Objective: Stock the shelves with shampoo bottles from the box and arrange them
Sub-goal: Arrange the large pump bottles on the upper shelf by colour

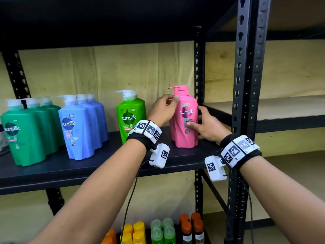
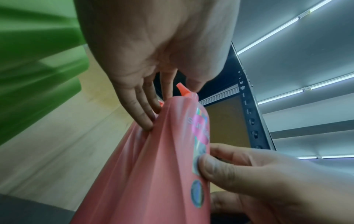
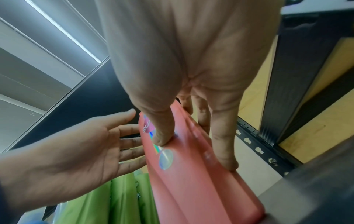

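Pink Sunsilk pump bottle [image 1: 185, 120] stands upright on the black shelf [image 1: 88, 166]; your right hand [image 1: 204, 126] clamps its body, left hand [image 1: 164, 110] fingers straight, touching its shoulder.

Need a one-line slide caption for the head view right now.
Both hands, left hand and right hand, steady a pink Sunsilk pump bottle upright on the black shelf.

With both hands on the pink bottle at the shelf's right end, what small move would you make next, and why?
Probably let go: the pink bottle already stands upright on the shelf, label forward, in line with the green bottle. The left hand merely touches its shoulder; the right hand holds its side.
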